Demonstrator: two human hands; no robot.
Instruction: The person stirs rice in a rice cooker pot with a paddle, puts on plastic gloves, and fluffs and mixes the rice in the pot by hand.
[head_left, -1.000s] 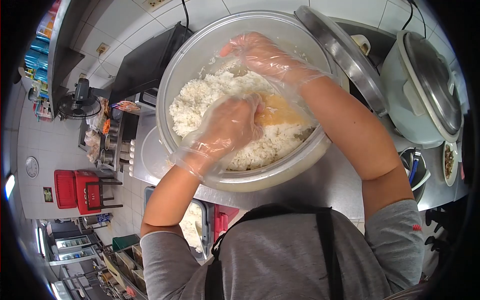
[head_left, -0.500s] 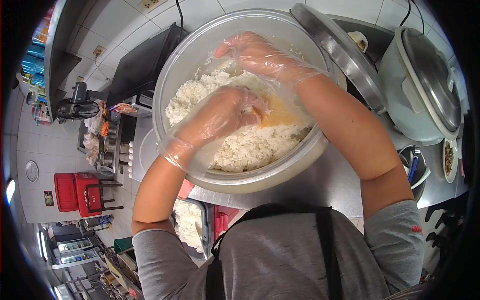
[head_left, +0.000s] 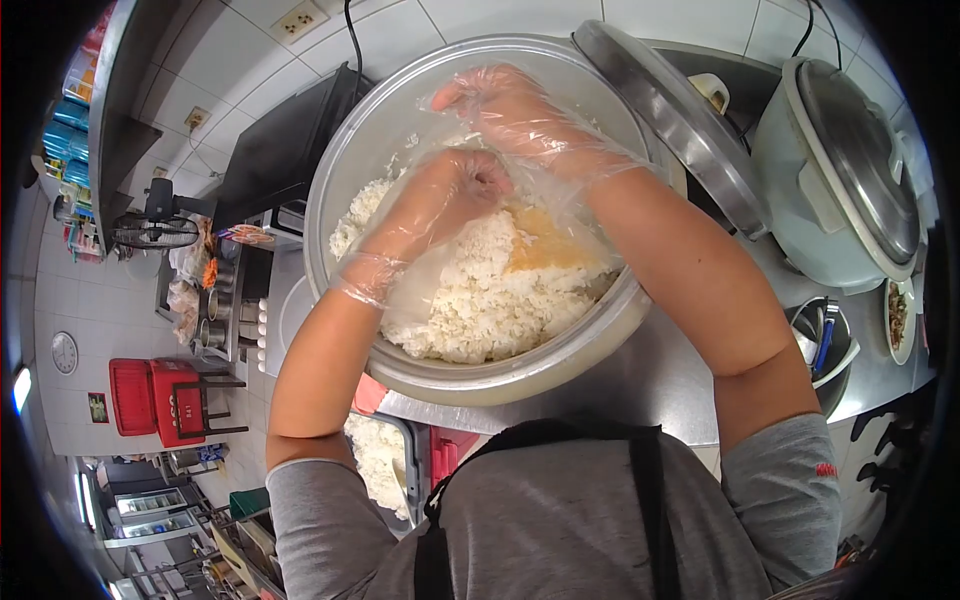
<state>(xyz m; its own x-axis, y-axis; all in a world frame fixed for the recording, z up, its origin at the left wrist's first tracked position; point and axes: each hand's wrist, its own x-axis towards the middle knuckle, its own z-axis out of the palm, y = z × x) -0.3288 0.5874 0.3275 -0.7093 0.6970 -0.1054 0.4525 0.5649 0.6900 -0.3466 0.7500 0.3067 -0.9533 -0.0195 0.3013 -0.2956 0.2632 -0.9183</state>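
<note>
A large round metal pot (head_left: 480,385) holds white cooked rice (head_left: 480,310). On the rice's right side lies a smooth yellow-brown patch (head_left: 545,240); I cannot tell whether it is scorched rice or something else. Both my hands are in loose clear plastic gloves. My left hand (head_left: 455,185) is over the middle of the rice with its fingers curled in; what they hold, if anything, is hidden. My right hand (head_left: 510,110) reaches across the far part of the pot, fingers bent and pointing left, with no object seen in it.
A metal lid (head_left: 675,115) leans at the pot's right rim. Further right stand a lidded rice cooker (head_left: 815,190), a plate of food (head_left: 898,320) and a bowl with utensils (head_left: 825,345). Below left is a bin of rice (head_left: 378,460). A black panel (head_left: 285,150) stands behind left.
My left hand has risen from beside the yellow-brown patch and moved away from me, uncovering more rice. My right hand has barely moved. The whole view has shifted slightly.
</note>
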